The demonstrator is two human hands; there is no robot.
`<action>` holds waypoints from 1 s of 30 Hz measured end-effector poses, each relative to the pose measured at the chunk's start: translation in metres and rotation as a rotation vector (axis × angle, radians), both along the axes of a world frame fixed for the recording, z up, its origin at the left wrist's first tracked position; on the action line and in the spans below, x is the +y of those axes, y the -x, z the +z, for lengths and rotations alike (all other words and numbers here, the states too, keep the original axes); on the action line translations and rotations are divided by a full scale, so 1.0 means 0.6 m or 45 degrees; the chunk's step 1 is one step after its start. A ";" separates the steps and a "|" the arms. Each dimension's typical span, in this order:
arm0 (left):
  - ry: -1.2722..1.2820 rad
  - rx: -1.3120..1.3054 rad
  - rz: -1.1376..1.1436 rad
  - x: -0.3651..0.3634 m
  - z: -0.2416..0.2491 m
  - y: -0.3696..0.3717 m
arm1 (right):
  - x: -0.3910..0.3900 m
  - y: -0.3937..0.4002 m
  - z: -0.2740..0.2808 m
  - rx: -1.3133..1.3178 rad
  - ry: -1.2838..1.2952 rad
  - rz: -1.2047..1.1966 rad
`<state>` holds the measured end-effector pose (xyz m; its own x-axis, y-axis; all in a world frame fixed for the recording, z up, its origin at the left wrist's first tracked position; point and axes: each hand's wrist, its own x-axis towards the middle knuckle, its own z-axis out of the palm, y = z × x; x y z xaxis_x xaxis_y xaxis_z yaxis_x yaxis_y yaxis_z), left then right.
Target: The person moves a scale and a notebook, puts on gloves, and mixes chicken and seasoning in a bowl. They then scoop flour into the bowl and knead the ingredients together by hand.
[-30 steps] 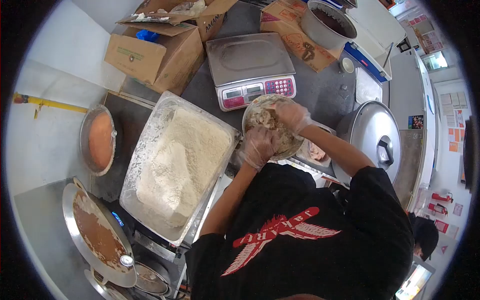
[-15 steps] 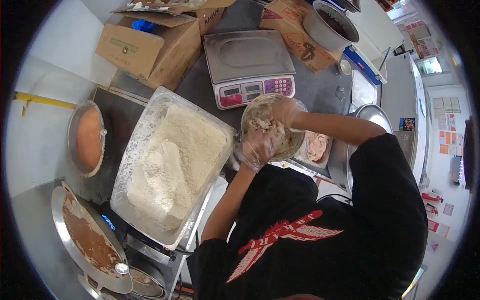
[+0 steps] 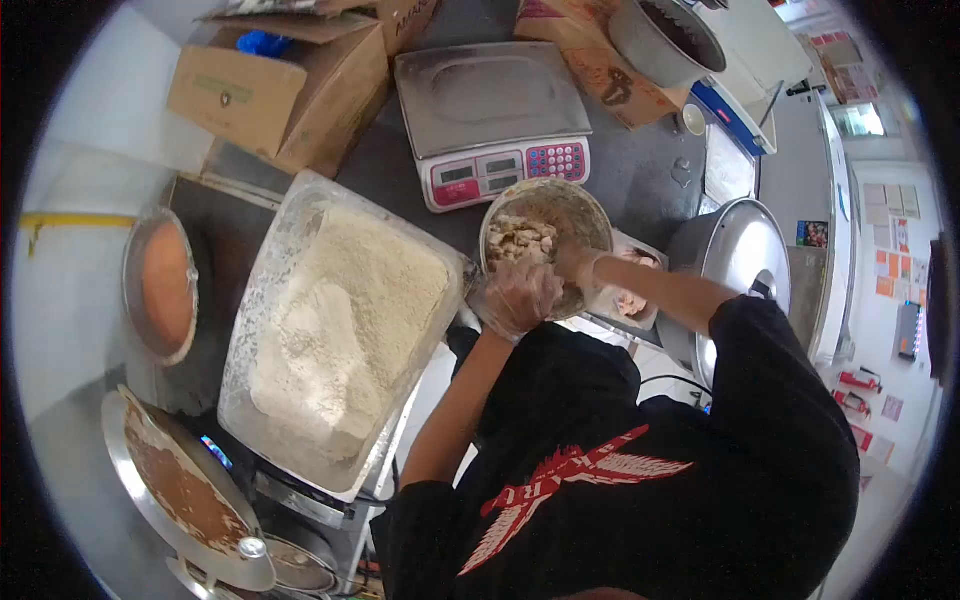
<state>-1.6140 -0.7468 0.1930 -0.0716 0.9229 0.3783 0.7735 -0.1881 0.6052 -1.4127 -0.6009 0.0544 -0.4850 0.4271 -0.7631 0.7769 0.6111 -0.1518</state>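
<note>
A round metal bowl (image 3: 604,222) with pale, lumpy, coated pieces (image 3: 520,238) stands in front of the scale. My left hand (image 3: 524,295), in a clear plastic glove, is at the bowl's near left edge with its fingers curled; what they hold, if anything, is hidden. My right hand (image 3: 578,262), gloved too, reaches into the bowl's right side, its fingers out of clear sight. To the left of the bowl is a large tub (image 3: 250,350) of pale flour (image 3: 350,320). Pink raw meat (image 3: 632,300) lies in a tray at the right, partly behind my right forearm.
A digital scale (image 3: 495,100) sits behind the bowl, with cardboard boxes (image 3: 235,100) at the back left. A deep pot (image 3: 665,45) is at the back right, and a large lidded pot (image 3: 745,245) stands right. Pans (image 3: 160,290) with orange and brown contents are left.
My right hand has moved down and nearer within the bowl, uncovering its far right side. My left hand has curled up at the near edge. The view has shifted slightly.
</note>
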 end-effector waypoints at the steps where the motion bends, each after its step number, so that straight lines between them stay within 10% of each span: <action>1: 0.014 0.024 0.001 0.005 0.002 0.002 | -0.002 0.020 0.013 0.023 0.130 -0.060; 6: -0.044 0.060 -0.007 0.004 0.000 -0.003 | -0.044 0.020 0.081 0.708 0.048 0.045; 9: -0.113 0.089 0.047 0.002 0.011 -0.005 | -0.044 -0.028 -0.036 0.920 0.396 -0.527; 15: -0.066 0.103 -0.009 -0.001 0.013 -0.002 | -0.034 -0.014 0.199 0.348 0.661 -1.871; 19: -0.119 0.112 0.029 -0.005 0.021 -0.006 | 0.016 -0.056 0.243 0.333 -0.254 0.571; 20: -0.151 0.125 0.025 -0.004 0.025 -0.003 | -0.011 0.014 0.350 0.060 -0.145 0.029; 30: -0.132 0.115 0.052 -0.006 0.003 0.002 | -0.084 0.105 0.409 0.073 -0.673 0.090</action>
